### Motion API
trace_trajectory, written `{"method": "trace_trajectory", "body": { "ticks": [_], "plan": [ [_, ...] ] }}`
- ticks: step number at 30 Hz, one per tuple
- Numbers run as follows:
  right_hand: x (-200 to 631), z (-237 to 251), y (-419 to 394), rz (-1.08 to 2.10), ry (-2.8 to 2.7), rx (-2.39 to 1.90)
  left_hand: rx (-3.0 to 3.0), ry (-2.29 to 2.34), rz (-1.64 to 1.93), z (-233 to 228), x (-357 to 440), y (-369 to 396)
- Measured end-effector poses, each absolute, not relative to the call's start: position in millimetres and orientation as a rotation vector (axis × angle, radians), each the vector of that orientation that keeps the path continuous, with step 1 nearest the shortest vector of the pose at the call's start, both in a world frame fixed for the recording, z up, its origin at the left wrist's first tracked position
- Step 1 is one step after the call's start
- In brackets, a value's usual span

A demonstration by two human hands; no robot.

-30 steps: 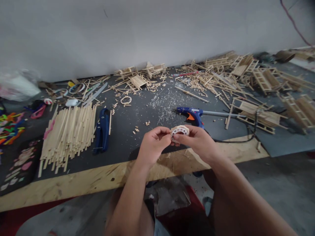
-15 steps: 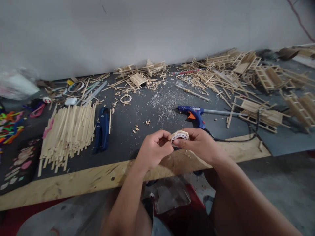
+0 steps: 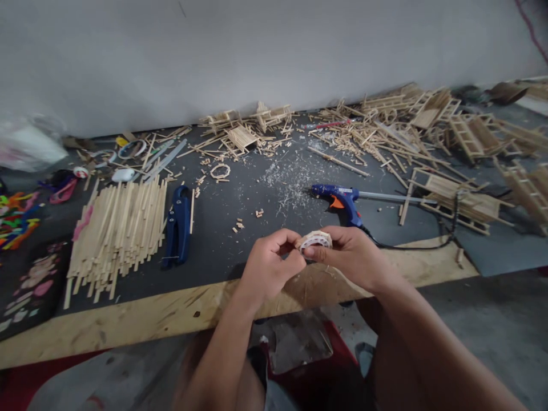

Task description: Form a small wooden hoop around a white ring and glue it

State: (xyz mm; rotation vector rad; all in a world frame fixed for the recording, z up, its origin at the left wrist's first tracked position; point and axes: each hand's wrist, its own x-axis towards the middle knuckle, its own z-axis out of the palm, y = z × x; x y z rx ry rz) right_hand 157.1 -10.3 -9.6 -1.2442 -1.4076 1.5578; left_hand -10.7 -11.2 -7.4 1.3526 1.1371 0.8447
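Note:
Both my hands meet over the front edge of the workbench (image 3: 141,317). My right hand (image 3: 353,257) pinches a small round wooden wheel (image 3: 315,239) made of little stick pieces, with a whitish face. My left hand (image 3: 269,268) has its fingertips on the wheel's left rim. Just behind my right hand lies a blue hot glue gun (image 3: 340,200) with an orange trigger, its black cord (image 3: 411,245) trailing right.
A stack of cut wooden sticks (image 3: 117,234) and blue cutting pliers (image 3: 178,225) lie at the left. A small stick ring (image 3: 220,170), shavings and stick scraps cover the dark mat. Stick ladders and frames (image 3: 454,200) pile up at the right. Coloured craft bits (image 3: 17,220) sit far left.
My hands have drifted slightly down and right with the wheel; my left fingers have curled closer onto its rim. The view has shifted a little.

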Motion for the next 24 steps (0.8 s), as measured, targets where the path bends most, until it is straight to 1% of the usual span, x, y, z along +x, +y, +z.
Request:
{"method": "trace_trajectory", "body": {
  "ticks": [13,24],
  "plan": [
    [157.7,-7.0,-6.9,1.647,-1.265,-1.129,1.105,1.095,0.888,-1.2,-6.8,-9.0],
    [155.7,-7.5,-7.0,1.678,-1.214,-1.106,1.132,1.101,0.866,-3.5,-7.9,-7.7]
  ]
}}
